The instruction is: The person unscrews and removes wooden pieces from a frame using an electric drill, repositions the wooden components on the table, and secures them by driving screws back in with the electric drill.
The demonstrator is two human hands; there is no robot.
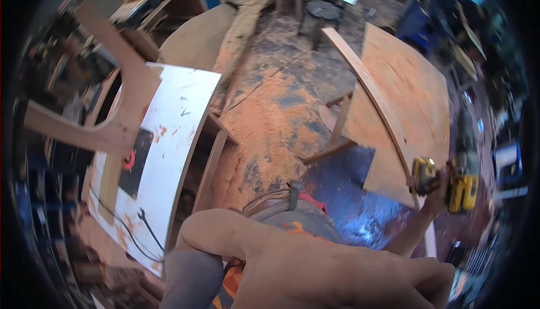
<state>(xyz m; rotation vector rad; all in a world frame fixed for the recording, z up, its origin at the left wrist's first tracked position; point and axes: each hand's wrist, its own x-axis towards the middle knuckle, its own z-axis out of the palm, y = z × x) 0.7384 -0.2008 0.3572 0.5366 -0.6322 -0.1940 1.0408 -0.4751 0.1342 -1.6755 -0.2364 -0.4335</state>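
My right hand (pixel 437 195) is wrapped around the handle of a yellow-and-black cordless power tool (pixel 464 194), out at the right. A yellow battery-like block (pixel 424 175) shows on its left end, and a long dark nozzle-like part (pixel 466 132) points away; the exact kind is unclear. Close to the tool, a long curved wooden strip (pixel 371 89) lies along a plywood board (pixel 413 78) dusted with sawdust. My left arm (pixel 216 233) bends at the lower middle, its hand out of sight.
At left stands a white-topped machine table (pixel 185 104) with a dark insert plate (pixel 136 165), a wrench (pixel 151 230) and a cable. A curved wooden piece (pixel 121 112) overhangs it. Orange sawdust (pixel 270 123) covers the floor. A stool (pixel 323 11) stands farther back.
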